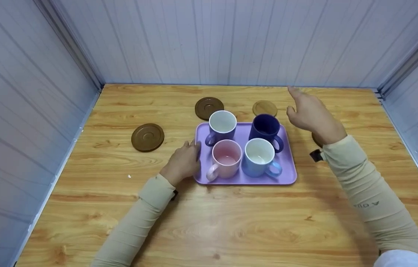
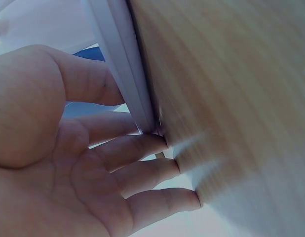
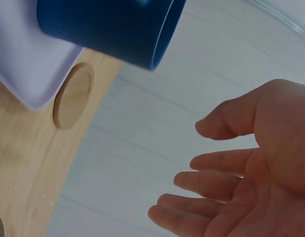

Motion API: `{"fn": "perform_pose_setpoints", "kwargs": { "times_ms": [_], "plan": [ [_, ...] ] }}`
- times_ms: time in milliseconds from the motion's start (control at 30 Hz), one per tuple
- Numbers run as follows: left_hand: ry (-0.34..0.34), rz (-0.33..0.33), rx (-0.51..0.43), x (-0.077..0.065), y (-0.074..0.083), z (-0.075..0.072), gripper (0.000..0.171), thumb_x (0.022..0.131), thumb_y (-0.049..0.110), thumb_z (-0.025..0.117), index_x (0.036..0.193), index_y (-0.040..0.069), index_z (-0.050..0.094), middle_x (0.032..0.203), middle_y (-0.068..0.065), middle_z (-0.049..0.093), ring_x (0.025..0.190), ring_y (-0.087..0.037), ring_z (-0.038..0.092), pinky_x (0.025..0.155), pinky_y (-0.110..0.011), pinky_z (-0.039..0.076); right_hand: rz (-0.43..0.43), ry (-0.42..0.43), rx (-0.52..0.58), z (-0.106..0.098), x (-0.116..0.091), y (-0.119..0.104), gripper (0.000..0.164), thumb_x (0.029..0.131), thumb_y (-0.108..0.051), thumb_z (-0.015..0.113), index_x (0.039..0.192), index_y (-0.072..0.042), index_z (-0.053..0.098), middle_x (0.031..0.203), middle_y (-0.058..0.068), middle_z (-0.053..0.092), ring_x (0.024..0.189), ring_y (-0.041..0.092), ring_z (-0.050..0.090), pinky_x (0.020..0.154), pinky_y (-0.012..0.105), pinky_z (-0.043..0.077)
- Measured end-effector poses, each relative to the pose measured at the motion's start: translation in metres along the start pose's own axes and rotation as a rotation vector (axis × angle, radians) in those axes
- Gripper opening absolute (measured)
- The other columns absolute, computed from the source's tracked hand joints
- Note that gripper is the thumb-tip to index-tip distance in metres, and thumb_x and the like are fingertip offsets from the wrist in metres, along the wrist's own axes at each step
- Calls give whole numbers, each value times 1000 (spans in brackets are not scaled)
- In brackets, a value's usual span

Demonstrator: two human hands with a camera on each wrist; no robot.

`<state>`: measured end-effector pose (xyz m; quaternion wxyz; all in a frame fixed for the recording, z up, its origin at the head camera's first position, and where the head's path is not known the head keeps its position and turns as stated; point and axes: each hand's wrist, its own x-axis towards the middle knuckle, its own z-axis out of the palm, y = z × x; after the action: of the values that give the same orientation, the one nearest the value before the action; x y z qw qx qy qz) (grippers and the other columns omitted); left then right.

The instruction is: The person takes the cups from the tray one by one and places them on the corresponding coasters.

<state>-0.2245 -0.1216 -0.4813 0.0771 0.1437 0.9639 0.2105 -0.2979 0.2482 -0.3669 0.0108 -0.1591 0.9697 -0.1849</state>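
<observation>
A lilac tray (image 1: 246, 180) bears a pink mug (image 1: 226, 159), a light blue mug (image 1: 259, 157), a dark blue mug (image 1: 264, 128) and a greyish mug with a white inside (image 1: 222, 124). My left hand (image 1: 183, 161) holds the tray's left edge. In the left wrist view, its thumb (image 2: 95, 79) lies over the rim and other fingertips touch the tabletop. Above the table, right of the dark blue mug, my right hand (image 1: 311, 111) is raised, empty, its fingers extended. The right wrist view shows that hand (image 3: 241, 168) apart from the dark blue mug (image 3: 105, 29).
Brown round coasters lie left of the tray (image 1: 148, 137) and behind it (image 1: 209, 107). A lighter wooden coaster (image 1: 265, 108) sits behind the dark blue mug. Another dark coaster (image 1: 315, 139) is partly hidden under the right wrist. Pale panel walls (image 1: 212, 40) enclose the wooden table (image 1: 231, 226).
</observation>
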Motion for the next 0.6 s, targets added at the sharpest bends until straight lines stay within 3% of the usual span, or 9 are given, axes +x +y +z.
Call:
{"fn": "perform_pose_setpoints", "kwargs": {
  "times_ms": [100,333,600],
  "plan": [
    [-9,-9,-3,0,0,0,56,96,8,56,150,-4,49,158,-21,45,142,-52,43,112,-61,42,-6,24,-2,5,-10,-4,66,97,-11,48,157,11,30,158,33,36,146,50,35,120,60,30],
    [-17,-9,-7,0,0,1,57,97,9,55,151,-5,47,160,-22,42,144,-53,38,116,-60,38,14,20,-25,20,-33,-3,64,98,-10,47,156,11,31,159,33,36,147,51,34,119,63,30],
    [-11,7,11,1,-1,1,57,95,7,54,150,-6,48,157,-24,44,142,-51,42,112,-59,42,45,5,-1,36,-50,1,64,99,-13,48,157,8,32,159,33,36,146,50,35,116,67,32]
  ]
}}
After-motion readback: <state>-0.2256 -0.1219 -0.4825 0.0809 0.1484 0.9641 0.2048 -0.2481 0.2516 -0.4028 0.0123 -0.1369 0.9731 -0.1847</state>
